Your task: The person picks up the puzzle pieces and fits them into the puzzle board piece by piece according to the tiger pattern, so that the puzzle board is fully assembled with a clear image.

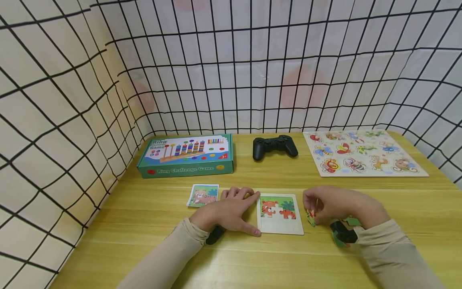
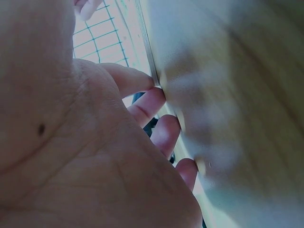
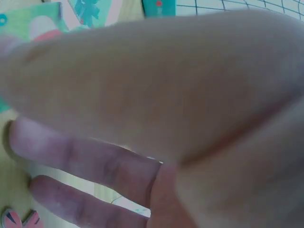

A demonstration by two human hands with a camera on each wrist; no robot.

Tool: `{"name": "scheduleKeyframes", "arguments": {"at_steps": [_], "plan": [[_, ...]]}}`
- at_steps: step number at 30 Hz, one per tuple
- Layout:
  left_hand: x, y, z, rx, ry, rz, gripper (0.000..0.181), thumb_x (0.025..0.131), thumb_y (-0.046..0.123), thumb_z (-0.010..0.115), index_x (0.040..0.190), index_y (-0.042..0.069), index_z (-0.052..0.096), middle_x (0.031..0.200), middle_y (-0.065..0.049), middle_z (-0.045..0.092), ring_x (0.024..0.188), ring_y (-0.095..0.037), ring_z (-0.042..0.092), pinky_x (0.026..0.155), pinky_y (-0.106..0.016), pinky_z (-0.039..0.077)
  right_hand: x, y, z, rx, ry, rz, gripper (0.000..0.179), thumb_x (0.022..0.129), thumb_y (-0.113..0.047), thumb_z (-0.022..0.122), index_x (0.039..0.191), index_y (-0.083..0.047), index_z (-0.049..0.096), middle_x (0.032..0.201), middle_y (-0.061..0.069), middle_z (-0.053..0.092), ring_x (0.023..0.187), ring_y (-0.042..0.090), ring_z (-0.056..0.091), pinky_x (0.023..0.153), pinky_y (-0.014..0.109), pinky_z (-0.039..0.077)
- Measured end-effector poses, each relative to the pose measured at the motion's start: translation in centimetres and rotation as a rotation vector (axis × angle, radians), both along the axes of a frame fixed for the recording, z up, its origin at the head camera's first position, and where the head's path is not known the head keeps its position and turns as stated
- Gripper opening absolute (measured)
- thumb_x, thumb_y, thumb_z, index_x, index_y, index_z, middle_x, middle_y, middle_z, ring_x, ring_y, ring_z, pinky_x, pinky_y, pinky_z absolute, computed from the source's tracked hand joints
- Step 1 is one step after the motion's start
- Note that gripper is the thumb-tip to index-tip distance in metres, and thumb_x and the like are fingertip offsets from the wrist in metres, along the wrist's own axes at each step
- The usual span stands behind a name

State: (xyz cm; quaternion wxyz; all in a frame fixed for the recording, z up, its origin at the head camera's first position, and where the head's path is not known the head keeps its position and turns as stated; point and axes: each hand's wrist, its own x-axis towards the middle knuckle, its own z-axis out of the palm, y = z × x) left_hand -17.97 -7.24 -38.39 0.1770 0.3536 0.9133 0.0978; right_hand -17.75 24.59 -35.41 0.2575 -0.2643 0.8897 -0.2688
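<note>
A small wooden puzzle board [image 1: 281,226] lies in front of me, with tiger pieces [image 1: 268,208] set in its upper part and bare wood below. At its left edge my left hand [image 1: 231,210] rests on the table, thumb and index finger spread and touching the board's corners. My right hand [image 1: 337,202], just right of the board, pinches a green and red puzzle piece [image 1: 311,218] between thumb and fingers. The same piece [image 3: 45,23] shows partly behind the thumb in the right wrist view. Below the right wrist lie more pieces [image 1: 339,239], partly covered.
A tiger picture card [image 1: 203,195] lies beyond the left hand. Farther back stand a ring game box [image 1: 185,156], a black game controller [image 1: 275,147] and an insect peg board [image 1: 364,154]. Black-gridded white cloth [image 1: 249,92] encloses the table's back and sides.
</note>
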Motion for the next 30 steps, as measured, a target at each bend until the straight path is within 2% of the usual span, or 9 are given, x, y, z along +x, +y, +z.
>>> {"name": "scheduleKeyframes", "arguments": {"at_steps": [5,11,14,22,30], "plan": [[0.0,0.0,0.0,-0.001,0.003,0.000,0.107,0.082,0.074,0.065,0.163,0.023,0.018,0.157,0.002,0.024,0.129,-0.022,0.025,0.107,-0.047,0.019,-0.1,-0.1,0.4,-0.053,-0.007,-0.001,0.020,0.088,-0.008,0.075,0.096,-0.014,0.057,0.083,-0.002,0.059,0.075,0.016,0.054,0.065,0.029,0.045],[0.0,0.0,0.0,-0.004,0.005,-0.004,0.107,0.082,0.074,0.065,0.163,0.023,0.018,0.157,0.003,0.024,0.129,-0.022,0.025,0.106,-0.046,0.020,-0.2,-1.0,0.8,-0.152,0.060,0.036,0.017,0.096,-0.019,0.071,0.109,-0.013,0.061,0.086,-0.003,0.064,0.078,0.014,0.059,0.071,0.030,0.049],[-0.1,0.0,-0.1,-0.008,0.010,-0.003,0.107,0.082,0.075,0.064,0.163,0.023,0.018,0.156,0.003,0.024,0.129,-0.022,0.025,0.106,-0.046,0.020,-0.1,-2.0,0.7,-0.183,0.086,0.036,0.017,0.095,-0.022,0.072,0.107,-0.013,0.065,0.086,-0.005,0.066,0.079,0.014,0.062,0.072,0.030,0.050],[-0.1,0.0,-0.2,-0.014,0.016,0.002,0.107,0.081,0.076,0.063,0.163,0.022,0.019,0.155,0.004,0.025,0.128,-0.021,0.026,0.106,-0.046,0.020,0.3,-5.3,-0.6,-0.270,0.067,0.038,0.019,0.091,-0.020,0.077,0.104,-0.011,0.066,0.083,-0.007,0.071,0.078,0.013,0.067,0.072,0.030,0.053],[0.0,0.0,0.0,-0.016,0.023,0.000,0.106,0.082,0.076,0.063,0.163,0.022,0.020,0.155,0.003,0.026,0.129,-0.021,0.027,0.107,-0.046,0.021,0.7,-7.1,-1.9,-0.312,0.037,0.029,0.018,0.091,-0.017,0.078,0.105,-0.010,0.068,0.084,-0.006,0.071,0.080,0.012,0.067,0.075,0.029,0.054]]}}
